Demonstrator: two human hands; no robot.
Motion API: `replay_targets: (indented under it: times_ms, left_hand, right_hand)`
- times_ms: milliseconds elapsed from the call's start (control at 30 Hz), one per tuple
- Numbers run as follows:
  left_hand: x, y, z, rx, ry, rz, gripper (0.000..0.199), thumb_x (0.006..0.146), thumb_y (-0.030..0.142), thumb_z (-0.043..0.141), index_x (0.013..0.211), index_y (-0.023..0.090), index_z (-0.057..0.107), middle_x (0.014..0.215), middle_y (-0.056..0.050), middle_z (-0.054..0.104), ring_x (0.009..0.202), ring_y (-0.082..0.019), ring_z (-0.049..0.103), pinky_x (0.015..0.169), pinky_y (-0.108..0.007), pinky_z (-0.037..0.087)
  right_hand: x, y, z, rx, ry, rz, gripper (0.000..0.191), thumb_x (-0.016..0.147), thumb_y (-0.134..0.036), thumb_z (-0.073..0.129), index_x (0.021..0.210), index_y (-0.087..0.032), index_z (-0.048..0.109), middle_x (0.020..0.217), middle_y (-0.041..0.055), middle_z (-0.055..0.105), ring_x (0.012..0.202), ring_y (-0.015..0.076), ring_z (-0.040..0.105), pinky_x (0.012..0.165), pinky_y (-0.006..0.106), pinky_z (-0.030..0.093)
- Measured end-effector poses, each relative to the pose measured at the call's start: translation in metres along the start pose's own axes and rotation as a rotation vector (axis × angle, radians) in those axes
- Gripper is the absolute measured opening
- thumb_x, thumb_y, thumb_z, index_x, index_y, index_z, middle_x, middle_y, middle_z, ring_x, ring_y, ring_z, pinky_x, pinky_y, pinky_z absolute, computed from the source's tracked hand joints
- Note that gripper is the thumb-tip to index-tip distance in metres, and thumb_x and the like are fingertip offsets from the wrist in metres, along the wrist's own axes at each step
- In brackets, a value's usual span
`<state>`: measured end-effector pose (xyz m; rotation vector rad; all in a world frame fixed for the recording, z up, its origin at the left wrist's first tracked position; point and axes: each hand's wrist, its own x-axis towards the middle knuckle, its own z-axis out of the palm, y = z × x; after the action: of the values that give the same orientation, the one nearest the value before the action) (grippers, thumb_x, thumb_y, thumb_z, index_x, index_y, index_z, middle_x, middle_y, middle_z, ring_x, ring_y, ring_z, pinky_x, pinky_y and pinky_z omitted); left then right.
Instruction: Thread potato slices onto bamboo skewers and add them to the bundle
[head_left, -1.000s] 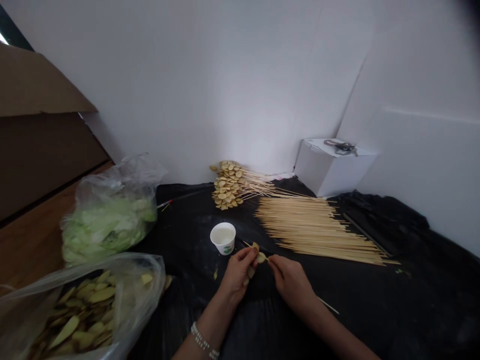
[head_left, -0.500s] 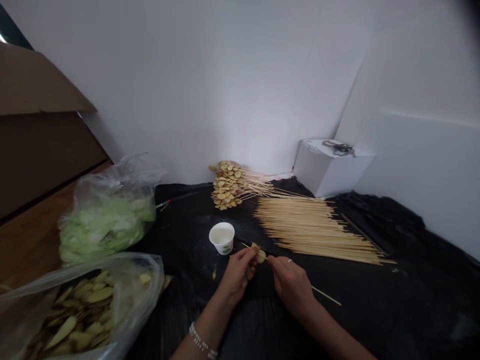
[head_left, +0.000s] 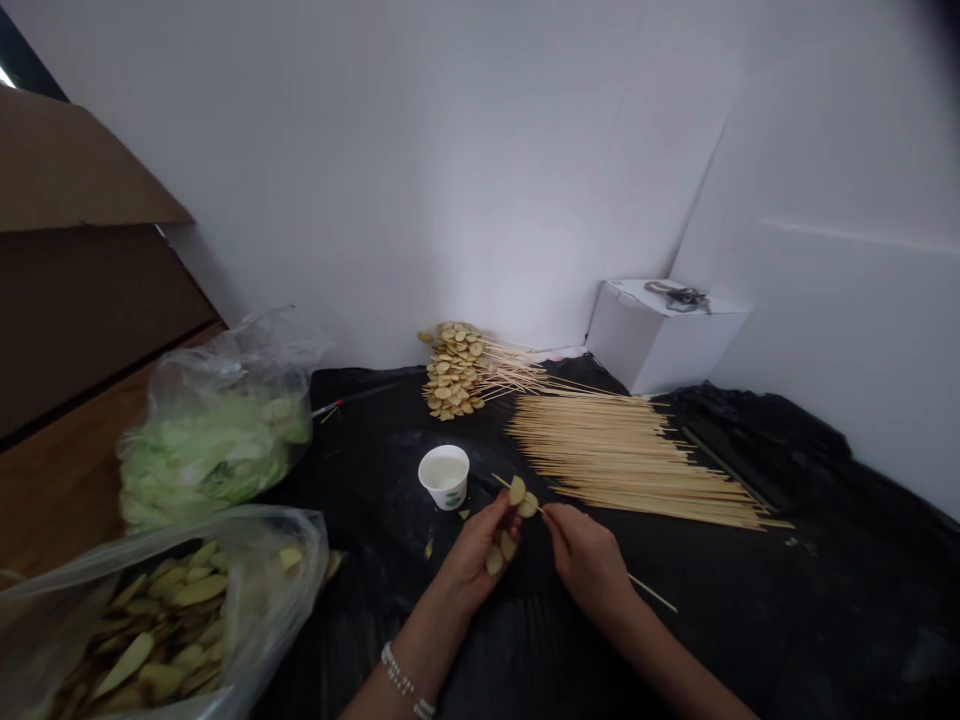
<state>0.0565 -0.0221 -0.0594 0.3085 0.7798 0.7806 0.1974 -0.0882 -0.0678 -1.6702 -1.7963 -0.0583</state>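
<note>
A thin wooden skewer is held over a black plastic sheet, slanting from upper left to lower right, with several pale yellow slices threaded near its upper end. The left hand is closed, its fingers gripping the skewer and slices, while two more slices hang below them. The right hand is held just beside it, its fingers closed around the skewer's shaft. A beaded bracelet is worn on the left wrist. Just beyond the hands, a white paper cup holding a pale liquid is placed on the sheet. A large pile of bare skewers is laid out to the right of the cup, and a heap of finished skewers threaded with slices is stacked farther back. At the left, a clear plastic bag of similar slices lies nearest the hands, and a second bag of pale green leaves is placed behind it. A white box stands in the far corner against the white wall, with a small dark object on top that is too small to identify.
</note>
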Motion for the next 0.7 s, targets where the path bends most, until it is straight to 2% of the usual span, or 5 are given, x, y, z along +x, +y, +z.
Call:
replay_targets:
  times_ms: [133, 300, 467, 567, 700]
  left_hand:
    - [-0.003, 0.007, -0.001, -0.195, -0.107, -0.108, 0.022, 0.077, 0.012, 0.057, 0.097, 0.006, 0.065, 0.088, -0.011, 0.068, 0.073, -0.012, 0.064, 0.066, -0.019, 0.052]
    - [-0.005, 0.01, -0.004, -0.217, -0.239, -0.067, 0.071, 0.057, -0.008, 0.043, 0.125, 0.012, 0.051, 0.103, -0.011, 0.066, 0.099, -0.018, 0.063, 0.086, -0.026, 0.048]
    - [-0.006, 0.013, -0.002, -0.321, -0.224, -0.112, 0.041, 0.082, 0.024, 0.05, 0.119, 0.007, 0.053, 0.094, -0.014, 0.066, 0.09, -0.023, 0.064, 0.084, -0.035, 0.049]
    - [-0.006, 0.013, -0.001, -0.316, -0.216, -0.131, 0.05, 0.087, 0.045, 0.045, 0.117, 0.007, 0.054, 0.097, -0.016, 0.065, 0.091, -0.024, 0.063, 0.083, -0.037, 0.048]
    - [-0.006, 0.011, -0.003, -0.296, -0.194, -0.107, 0.059, 0.086, 0.053, 0.043, 0.12, 0.006, 0.053, 0.104, -0.019, 0.064, 0.098, -0.026, 0.061, 0.088, -0.038, 0.046]
  right_hand:
    - [0.006, 0.0, -0.009, 0.154, -0.043, 0.124, 0.024, 0.093, -0.025, 0.038, 0.088, -0.02, 0.061, 0.077, 0.0032, 0.065, 0.072, 0.0149, 0.062, 0.066, 0.023, 0.041]
    - [0.009, -0.005, -0.015, 0.26, -0.062, 0.17, 0.023, 0.091, -0.027, 0.038, 0.086, -0.02, 0.06, 0.076, 0.0033, 0.065, 0.069, 0.0156, 0.061, 0.063, 0.023, 0.041]
    - [0.013, -0.022, -0.023, 0.429, -0.103, 0.218, 0.02, 0.09, -0.028, 0.043, 0.082, -0.019, 0.059, 0.067, 0.0, 0.061, 0.06, 0.0127, 0.056, 0.058, 0.021, 0.039]
    - [0.015, -0.038, -0.024, 0.542, -0.164, 0.224, 0.012, 0.085, -0.025, 0.051, 0.082, -0.019, 0.061, 0.07, -0.0011, 0.062, 0.062, 0.0117, 0.056, 0.059, 0.02, 0.04]
    - [0.013, -0.054, -0.015, 0.48, -0.252, 0.176, 0.006, 0.073, -0.021, 0.065, 0.077, -0.018, 0.062, 0.065, -0.0028, 0.059, 0.059, 0.0114, 0.051, 0.056, 0.02, 0.037]
